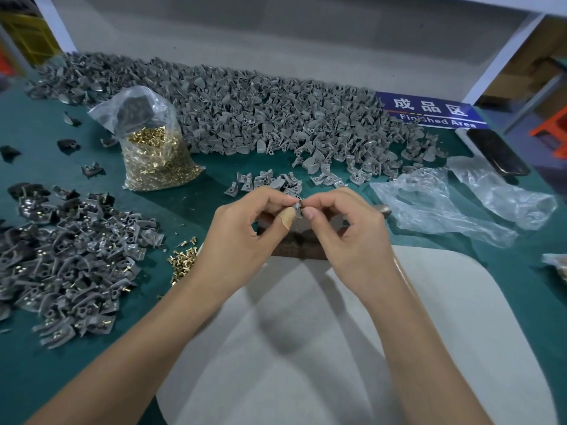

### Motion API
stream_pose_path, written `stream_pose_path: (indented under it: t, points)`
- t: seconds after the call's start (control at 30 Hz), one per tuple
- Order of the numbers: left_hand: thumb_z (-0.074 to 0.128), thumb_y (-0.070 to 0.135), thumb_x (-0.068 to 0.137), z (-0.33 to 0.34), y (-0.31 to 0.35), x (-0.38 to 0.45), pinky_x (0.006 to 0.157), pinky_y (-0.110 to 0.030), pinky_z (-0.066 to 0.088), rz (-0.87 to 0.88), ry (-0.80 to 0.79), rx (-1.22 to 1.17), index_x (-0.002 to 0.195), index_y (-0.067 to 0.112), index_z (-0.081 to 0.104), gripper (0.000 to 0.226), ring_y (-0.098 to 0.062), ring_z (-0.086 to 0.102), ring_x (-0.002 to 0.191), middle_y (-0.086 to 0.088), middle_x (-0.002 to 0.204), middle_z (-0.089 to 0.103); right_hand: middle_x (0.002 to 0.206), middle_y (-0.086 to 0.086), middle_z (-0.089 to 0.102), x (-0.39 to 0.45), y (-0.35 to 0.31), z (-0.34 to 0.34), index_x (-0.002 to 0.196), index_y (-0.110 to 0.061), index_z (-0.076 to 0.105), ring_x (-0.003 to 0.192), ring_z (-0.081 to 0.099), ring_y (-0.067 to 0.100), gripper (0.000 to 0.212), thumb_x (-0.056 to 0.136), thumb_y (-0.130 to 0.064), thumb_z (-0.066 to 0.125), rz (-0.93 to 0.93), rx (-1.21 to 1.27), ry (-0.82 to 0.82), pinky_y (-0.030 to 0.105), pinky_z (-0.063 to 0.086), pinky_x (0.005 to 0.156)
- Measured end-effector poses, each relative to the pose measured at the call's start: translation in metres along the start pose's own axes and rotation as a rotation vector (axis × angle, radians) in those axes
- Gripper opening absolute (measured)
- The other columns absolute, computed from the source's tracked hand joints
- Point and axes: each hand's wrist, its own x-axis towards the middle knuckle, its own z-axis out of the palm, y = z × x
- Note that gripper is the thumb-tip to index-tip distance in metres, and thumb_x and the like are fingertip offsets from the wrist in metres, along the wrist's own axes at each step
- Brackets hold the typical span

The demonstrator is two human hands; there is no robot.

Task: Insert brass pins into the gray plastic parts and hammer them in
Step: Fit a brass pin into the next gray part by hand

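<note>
Both hands meet over the middle of the table and pinch one small gray part [297, 209] between them. Left hand [242, 228] holds the part with thumb and fingers curled tight; a tan bandage [288, 216] wraps its thumb. Right hand [343, 228] pinches the other side of the part with thumb and first finger, and a bit of something dark shows at its fingertips; I cannot tell if it is a pin.

Under the hands sits a dark brown block [299, 240], mostly hidden. A pale gray mat [429, 317] lies on the green table [46, 378] at 6 o'clock, closest to the person.

At 9 o'clock, a small heap of loose brass pins [183, 262] lies just beside the left wrist. Farther out at 9 o'clock is a pile of gray parts with pins in them [70, 256].

At 3 o'clock lie two crumpled clear bags [445, 207]. Just past the hands at 12 o'clock is a little bunch of plain gray parts [267, 180].

At 11 o'clock stands a clear bag of brass pins [153, 148]. Behind it, a long big heap of gray parts [260, 108] runs across the far side. At 1 o'clock is a blue sign [429, 110], and near it a dark phone [497, 151]
</note>
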Motion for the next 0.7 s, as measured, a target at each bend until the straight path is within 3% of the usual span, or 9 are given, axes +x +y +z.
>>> stream_pose_path:
  t: [0.23,0.47,0.6,0.7]
  points:
    - [0.070,0.012,0.095,0.001,0.000,0.000,0.076,-0.014,0.053,0.038,0.009,-0.009,0.105,0.029,0.069,0.021,-0.010,0.070,0.087,0.014,0.092,0.072,0.093,-0.012,0.063,-0.001,0.000,0.001,0.097,-0.023,0.071,0.084,0.061,0.013,0.008,0.096,-0.015,0.069,-0.068,-0.044,0.022,0.018,0.045,0.072]
    - [0.068,0.011,0.096,0.004,0.000,-0.002,0.078,-0.026,0.058,-0.028,0.012,-0.084,0.103,0.030,0.068,0.019,-0.017,0.073,0.087,0.010,0.092,0.074,0.091,-0.011,0.064,-0.001,-0.003,0.004,0.095,-0.019,0.073,0.086,0.061,0.012,0.009,0.094,-0.010,0.071,-0.064,-0.038,0.022,0.018,0.045,0.071]
    - [0.068,0.012,0.096,0.005,0.003,-0.003,0.076,-0.022,0.057,-0.009,0.027,-0.064,0.103,0.028,0.068,0.017,-0.014,0.072,0.087,0.012,0.092,0.073,0.088,-0.012,0.065,-0.004,-0.007,0.006,0.094,-0.019,0.074,0.081,0.060,0.010,0.007,0.093,-0.012,0.073,-0.039,-0.079,0.079,0.018,0.044,0.068]
    - [0.067,0.014,0.096,0.007,0.003,-0.004,0.078,-0.034,0.060,-0.066,0.058,-0.140,0.102,0.026,0.068,0.013,-0.019,0.073,0.087,0.008,0.093,0.075,0.087,-0.008,0.067,-0.006,-0.012,0.012,0.094,-0.016,0.074,0.082,0.062,0.010,0.004,0.094,-0.012,0.073,-0.005,-0.050,0.139,0.015,0.043,0.069]
